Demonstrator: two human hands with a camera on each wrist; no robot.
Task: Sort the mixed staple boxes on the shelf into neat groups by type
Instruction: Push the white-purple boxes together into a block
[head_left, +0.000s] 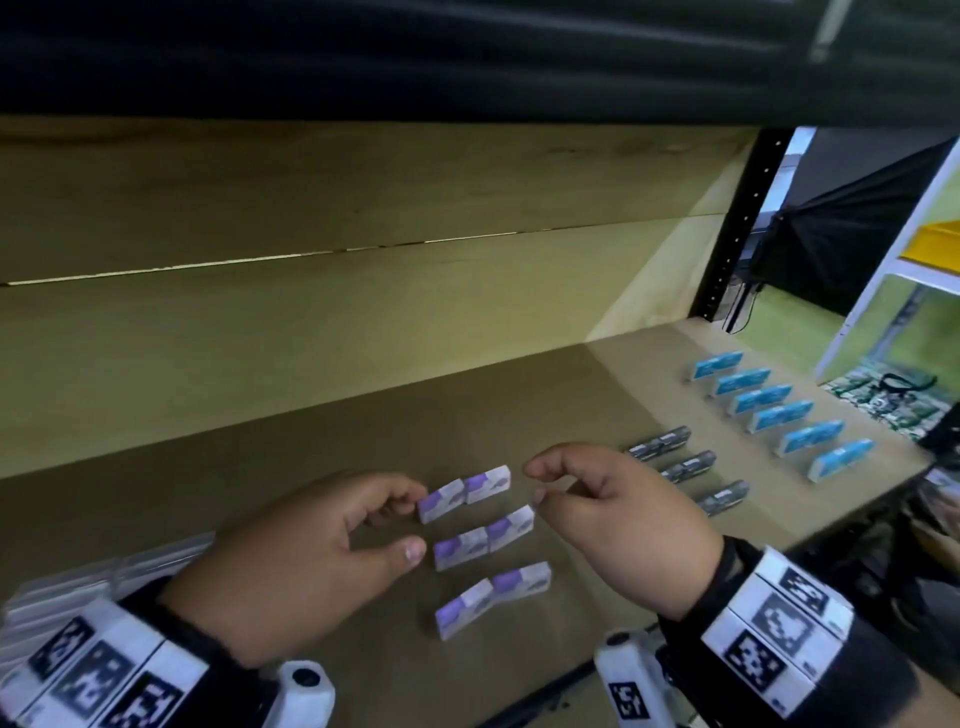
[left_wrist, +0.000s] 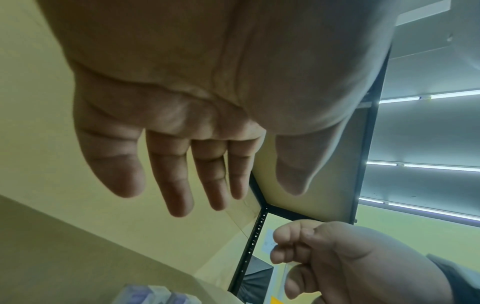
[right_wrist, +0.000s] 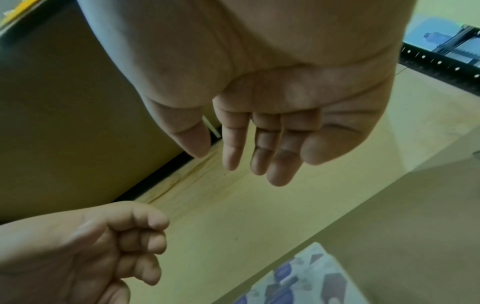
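Purple-and-white staple boxes (head_left: 488, 540) stand on the brown shelf (head_left: 260, 467) in three rows of two. My left hand (head_left: 410, 522) sits just left of them, empty and loosely curled, its index fingertip at the end of the far-left purple box (head_left: 441, 501); I cannot tell if it touches. My right hand (head_left: 535, 482) hovers above the right side of the group, fingers relaxed, holding nothing. Three grey boxes (head_left: 688, 465) line up to the right, and beyond them runs a row of several blue boxes (head_left: 779, 415). A purple box (right_wrist: 298, 277) shows below my right hand (right_wrist: 215, 159).
A wooden back wall (head_left: 311, 312) closes the shelf and another shelf hangs low overhead. A black perforated upright (head_left: 737, 223) stands at the back right corner. Clear plastic packs (head_left: 104, 571) lie at the left near my wrist. The shelf's front edge runs close behind both wrists.
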